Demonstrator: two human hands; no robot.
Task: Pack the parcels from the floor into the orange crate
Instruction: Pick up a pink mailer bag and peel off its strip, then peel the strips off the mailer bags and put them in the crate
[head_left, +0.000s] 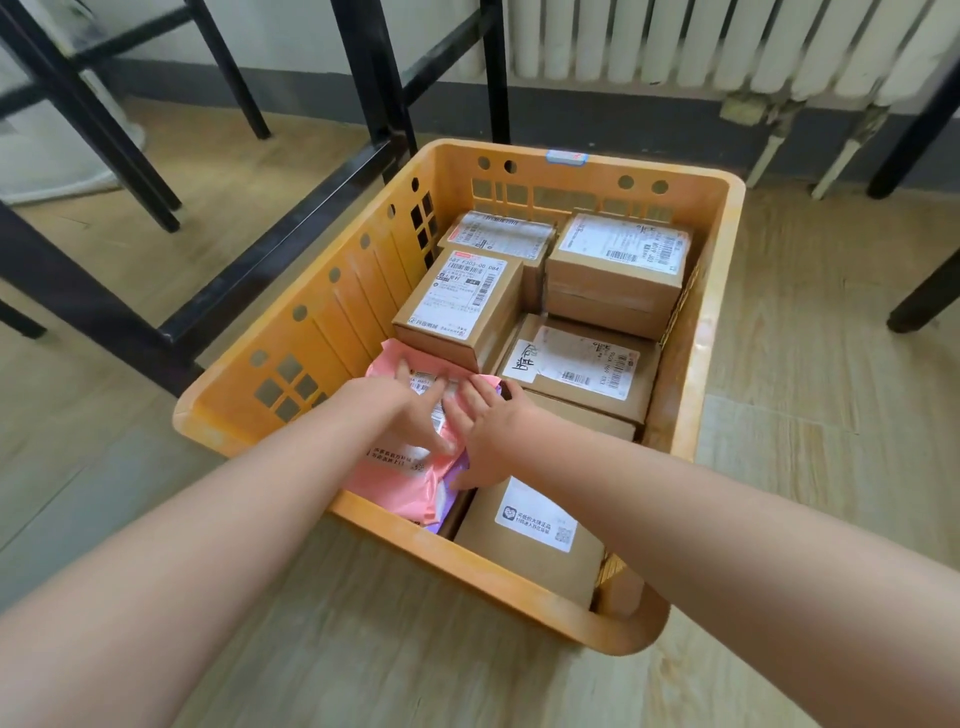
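The orange crate (291, 374) stands on the wooden floor and holds several brown cardboard parcels (618, 270) with white labels. A pink plastic mailer bag (410, 478) lies in its near left corner, over something purple. My left hand (410, 405) presses flat on the bag with straight fingers. My right hand (488, 426) lies beside it with spread fingers on the bag's right edge, next to a near cardboard box (530, 540).
Black metal table and chair legs (374, 93) stand just behind and left of the crate. A white radiator (727, 47) lines the far wall. Another black leg (924, 291) is at the right. Bare wooden floor surrounds the crate.
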